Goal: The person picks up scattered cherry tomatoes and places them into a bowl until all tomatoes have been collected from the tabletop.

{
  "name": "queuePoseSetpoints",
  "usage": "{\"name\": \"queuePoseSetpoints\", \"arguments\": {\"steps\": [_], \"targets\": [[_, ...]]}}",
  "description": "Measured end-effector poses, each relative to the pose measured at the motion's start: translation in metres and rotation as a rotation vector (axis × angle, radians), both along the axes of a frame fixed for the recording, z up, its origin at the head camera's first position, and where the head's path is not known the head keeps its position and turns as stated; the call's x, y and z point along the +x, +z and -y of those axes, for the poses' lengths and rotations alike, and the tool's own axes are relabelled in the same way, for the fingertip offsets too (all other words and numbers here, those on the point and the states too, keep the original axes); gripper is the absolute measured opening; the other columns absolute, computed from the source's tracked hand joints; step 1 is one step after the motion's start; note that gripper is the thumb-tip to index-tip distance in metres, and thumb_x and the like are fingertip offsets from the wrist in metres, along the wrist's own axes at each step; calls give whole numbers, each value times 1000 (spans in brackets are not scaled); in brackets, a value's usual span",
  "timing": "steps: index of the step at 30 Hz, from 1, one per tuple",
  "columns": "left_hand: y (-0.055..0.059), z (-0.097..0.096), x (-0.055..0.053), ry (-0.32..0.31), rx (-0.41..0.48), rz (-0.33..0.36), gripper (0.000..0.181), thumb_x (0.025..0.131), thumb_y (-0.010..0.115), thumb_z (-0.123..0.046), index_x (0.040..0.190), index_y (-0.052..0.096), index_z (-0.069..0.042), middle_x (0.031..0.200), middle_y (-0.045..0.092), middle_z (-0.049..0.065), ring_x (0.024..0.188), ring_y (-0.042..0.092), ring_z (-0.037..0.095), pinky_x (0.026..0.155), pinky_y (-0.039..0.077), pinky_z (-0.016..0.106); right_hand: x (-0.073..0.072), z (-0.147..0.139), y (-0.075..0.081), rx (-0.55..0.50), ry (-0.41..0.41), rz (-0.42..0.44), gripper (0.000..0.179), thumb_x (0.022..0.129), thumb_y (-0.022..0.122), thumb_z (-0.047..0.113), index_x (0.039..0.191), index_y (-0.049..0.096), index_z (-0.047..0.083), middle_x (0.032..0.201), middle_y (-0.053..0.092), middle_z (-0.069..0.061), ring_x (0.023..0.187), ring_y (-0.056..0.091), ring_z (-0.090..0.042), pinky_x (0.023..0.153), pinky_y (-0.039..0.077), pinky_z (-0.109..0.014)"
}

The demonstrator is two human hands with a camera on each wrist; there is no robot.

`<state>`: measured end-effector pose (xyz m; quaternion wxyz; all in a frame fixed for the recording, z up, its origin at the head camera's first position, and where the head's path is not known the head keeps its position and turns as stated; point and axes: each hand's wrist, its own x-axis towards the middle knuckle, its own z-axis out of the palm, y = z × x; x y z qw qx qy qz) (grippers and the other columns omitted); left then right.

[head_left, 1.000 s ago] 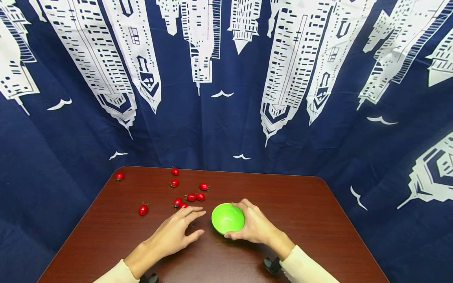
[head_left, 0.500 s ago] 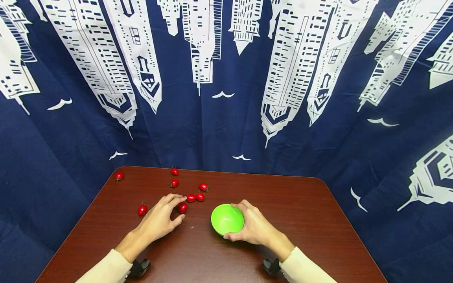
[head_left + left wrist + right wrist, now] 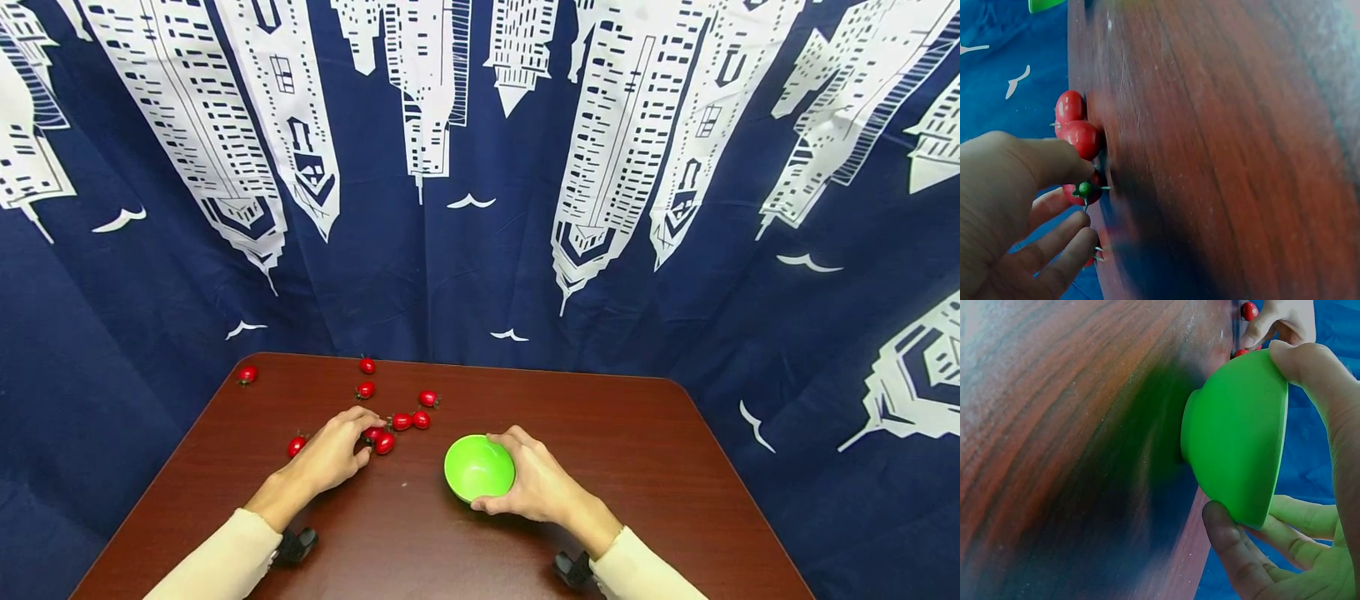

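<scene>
My left hand [image 3: 330, 450] is low over the table's left half, thumb and fingers curled round a cherry tomato [image 3: 372, 434]. That tomato's green stem faces the camera in the left wrist view, and the fingers partly cover it. Right beside it lies another cherry tomato [image 3: 384, 443]. With my right hand [image 3: 536, 477] I hold a light green bowl [image 3: 478, 468] by its right side, thumb and fingers spread round the rim. In the head view the bowl's inside shows bare. Its foot appears close to the tabletop in the right wrist view; contact is hard to tell.
Several more cherry tomatoes lie about: a touching pair [image 3: 411, 421], one behind it [image 3: 428, 399], others farther back [image 3: 366, 389], one at the far left corner [image 3: 247, 375], one by my left wrist [image 3: 297, 447]. A dark blue patterned cloth [image 3: 465, 275] hangs behind the brown table [image 3: 600, 417].
My left hand has moved left, away from the bowl to the tomatoes, and its thumb and fingers have drawn together round one. The right hand and bowl have stayed nearly still.
</scene>
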<state>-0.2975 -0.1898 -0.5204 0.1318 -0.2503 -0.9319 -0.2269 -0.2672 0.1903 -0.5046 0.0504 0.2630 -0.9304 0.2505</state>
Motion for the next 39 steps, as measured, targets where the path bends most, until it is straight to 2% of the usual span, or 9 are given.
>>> {"name": "queuePoseSetpoints", "arguments": {"steps": [6,11,19,24,31,35,39], "targets": [[-4,4,1,16,-9,0,38,91,92,6,127,84,-3,126,82,9,117,83,31,105,69,51,3,0,-4,-13,2,20,101,76,107,61,153,72,6,132,73,2,117,78,-24,103,68,-38],[-7,8,3,42,-6,9,34,90,92,7,122,85,-3,120,83,10,105,81,27,92,70,44,1,2,-3,-13,22,9,101,77,106,64,153,72,7,139,75,0,123,78,-23,108,68,-41],[-2,11,5,78,14,-4,33,91,92,7,122,85,-3,118,83,11,91,72,16,80,68,34,-1,2,3,4,50,12,101,77,107,61,156,70,9,142,74,1,125,77,-22,111,67,-43],[-2,7,7,87,61,-33,33,89,92,9,120,85,-2,117,83,13,89,78,17,79,71,31,-1,-3,5,7,59,29,110,79,105,63,163,63,6,148,72,-1,129,76,-24,114,66,-46],[5,-3,9,71,140,-70,33,89,92,11,119,85,1,117,82,15,92,85,23,79,73,32,-10,-19,9,-115,124,165,107,83,107,44,167,57,1,147,69,-9,101,78,-13,85,69,-24],[11,-9,11,58,179,-61,33,90,91,12,120,85,1,117,82,14,91,86,23,80,73,32,-16,-27,7,-150,171,224,101,84,107,39,165,59,1,145,69,-10,109,79,-16,84,70,-22],[14,-13,9,12,218,-55,31,92,90,10,121,84,1,117,81,14,89,86,22,80,74,35,-18,-29,3,-165,194,252,102,85,107,39,167,58,1,144,69,-11,108,80,-19,85,71,-25]]}}
